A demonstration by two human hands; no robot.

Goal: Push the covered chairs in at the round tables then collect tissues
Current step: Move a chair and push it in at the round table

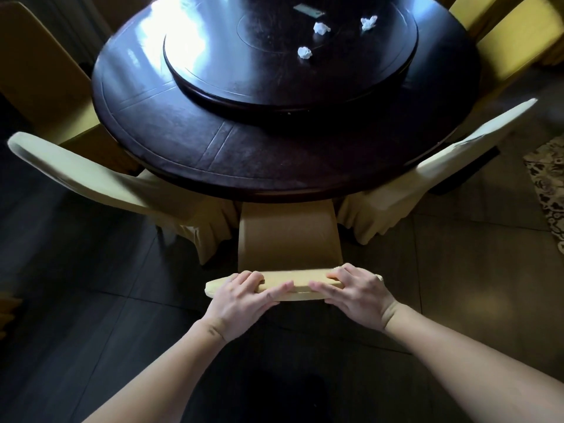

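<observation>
At near centre, left hand [244, 296] and right hand [355, 293] each curl over the top edge of the covered chair [288, 236], fingers on far side, thumbs w/ the near face. Chair seat sits under the round table [244, 160]. Three crumpled tissues [304, 52] lie on the turntable [274, 71], far right.

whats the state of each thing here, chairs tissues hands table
middle chair: seat under the table edge, top of its back held by both hands
left hand: grip closed on the chair back
right hand: grip closed on the chair back
left chair: angled, against the table
right chair: angled, against the table
three tissues: crumpled, lying on the turntable
turntable: on the round table
</observation>
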